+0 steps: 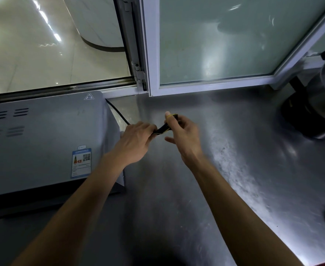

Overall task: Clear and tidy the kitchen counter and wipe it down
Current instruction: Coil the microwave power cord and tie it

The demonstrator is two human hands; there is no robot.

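Brushed stainless-steel table (225,169), bearing at left a grey metal oven-like appliance (42,141). Above the table, left hand (136,140) and right hand (182,133) each pinched an end of a bundled black power cord (164,127), seemingly bound by a yellow band.

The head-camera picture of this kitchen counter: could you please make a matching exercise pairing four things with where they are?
Things:
1. oven
2. kettle
3. folded black cord
4. frosted window pane

Places:
A. held between both hands
B. far right of the counter
C. left side of the counter
D. behind the counter, upright

Pairs: 1-C, 2-B, 3-A, 4-D. The left hand and right hand grip the cord.
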